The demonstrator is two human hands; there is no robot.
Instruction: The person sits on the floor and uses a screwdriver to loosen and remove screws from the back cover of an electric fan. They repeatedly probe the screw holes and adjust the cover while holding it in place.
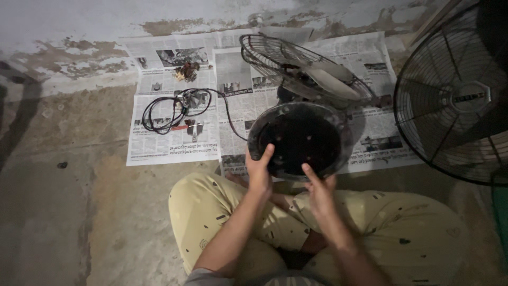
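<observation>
I sit cross-legged on the floor in pale yellow patterned trousers. My left hand point(259, 170) grips the lower left rim of a round dark fan base point(301, 139), tilted up so its hollow underside faces me. My right hand point(319, 189) touches the base's lower rim, index finger pointing up against it. Behind the base lies the fan's wire grille point(296, 66) with a pale blade inside, on its side on newspaper.
Sheets of newspaper point(174, 143) cover the concrete floor ahead. A coiled black cable point(166, 111) and small parts point(186, 70) lie on them. A second, larger fan in a black grille point(455, 98) stands at the right. A stained wall runs along the back.
</observation>
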